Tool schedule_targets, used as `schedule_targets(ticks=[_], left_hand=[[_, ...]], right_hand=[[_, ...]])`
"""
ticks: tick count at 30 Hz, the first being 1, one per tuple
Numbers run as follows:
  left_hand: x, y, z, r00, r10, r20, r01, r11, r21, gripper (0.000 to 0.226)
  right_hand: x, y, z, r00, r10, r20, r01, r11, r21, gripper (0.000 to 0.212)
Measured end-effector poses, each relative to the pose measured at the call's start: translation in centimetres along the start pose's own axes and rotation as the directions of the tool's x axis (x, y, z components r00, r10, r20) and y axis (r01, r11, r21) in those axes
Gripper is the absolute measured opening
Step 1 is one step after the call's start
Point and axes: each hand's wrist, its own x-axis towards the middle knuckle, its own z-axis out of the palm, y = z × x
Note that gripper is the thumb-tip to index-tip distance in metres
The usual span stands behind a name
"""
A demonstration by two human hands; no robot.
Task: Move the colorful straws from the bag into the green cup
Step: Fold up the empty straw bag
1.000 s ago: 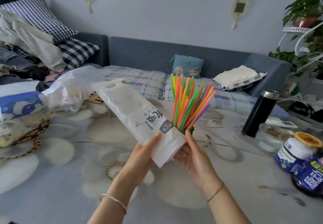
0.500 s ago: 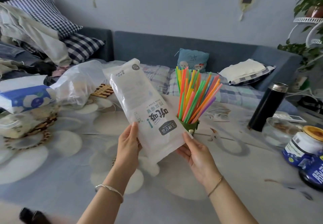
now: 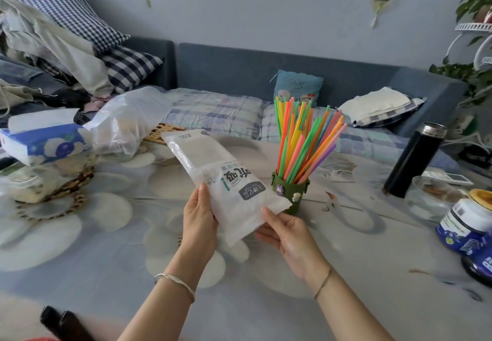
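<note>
A bench [image 3: 106, 255] covered in a pale floral cloth stands before a blue sofa [image 3: 239, 69]. On its left side lie a blue tissue pack [image 3: 42, 142] and a crumpled clear plastic bag [image 3: 127, 122]. On its right side a black flask [image 3: 415, 159] stands upright, with a glass dish [image 3: 434, 199] and a blue-labelled jar [image 3: 471, 221] near it. Checked pillows [image 3: 80, 24], a small blue cushion [image 3: 296, 88] and folded white cloth [image 3: 378, 101] rest on the sofa. A leafy plant [image 3: 474, 0] sits on a white rack at the far right.
</note>
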Motion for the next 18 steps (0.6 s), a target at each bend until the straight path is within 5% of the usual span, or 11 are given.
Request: schedule_targets(ticks=[6, 15, 18], left_hand=[[-0.4, 0.0, 0.2, 1.000, 0.001, 0.019, -0.001, 1.000, 0.006, 0.033], [-1.2, 0.6, 0.3, 0.999, 0.010, -0.046, -0.009, 1.000, 0.007, 0.033], [-1.8, 2.0, -0.5, 0.999, 0.038, -0.003, -0.037, 0.990, 0.138, 0.034]], right_hand=[[-0.1, 0.4, 0.1, 0.992, -0.106, -0.067, 0.100, 0.991, -0.087, 0.017], [-0.8, 0.4, 0.2, 0.998, -0.048, 0.032, 0.052, 0.986, -0.156, 0.012], [-1.0, -1.1, -0.2, 0.997, -0.040, 0.066, 0.050, 0.986, -0.158, 0.047]])
